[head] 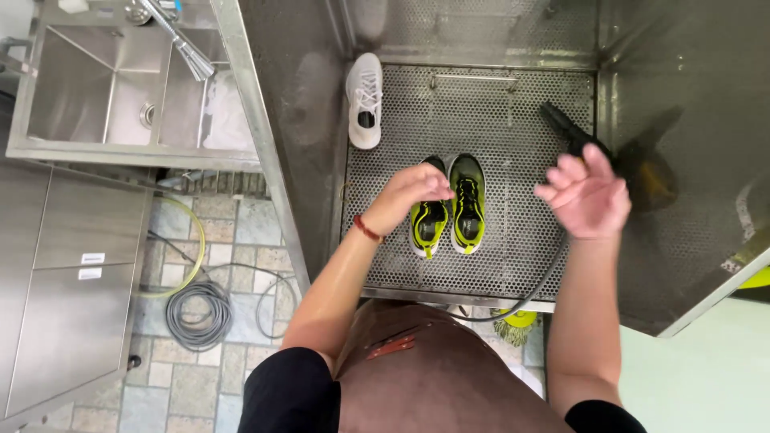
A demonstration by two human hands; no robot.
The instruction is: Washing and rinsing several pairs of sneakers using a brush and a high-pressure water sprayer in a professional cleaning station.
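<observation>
Shoes (pixel 449 204) in black and bright yellow-green stand as a pair, side by side and touching, toes pointing away from me, on the perforated metal floor (pixel 497 136) of a steel wash cabinet. Each has a dark upper, a lime lining and lime laces; the right one shows its tongue and lacing plainly.

My left hand (pixel 409 192) hangs over the left shoe of the pair, fingers curled together and bent downward at its toe. Whether the fingertips actually touch the shoe I cannot tell, since the hand covers that spot; most of that shoe's front is hidden under it. A red band sits on that wrist.

My right hand (pixel 585 196) is raised to the right of the pair, well clear of it, fingers loosely spread and holding nothing; it is blurred. Behind it lies a black spray nozzle (pixel 565 128) on the grate, partly covered by the hand, with a dark hose (pixel 537 289) running out over the cabinet's front edge. A dark and yellow shape shows on the cabinet's right wall, too smeared to make out.

A single white sneaker (pixel 365 100) rests apart at the back left corner of the grate. To the left, outside the cabinet, are a steel sink (pixel 88 88) with a faucet, and a grey coiled hose (pixel 196 313) on the tiled floor.
</observation>
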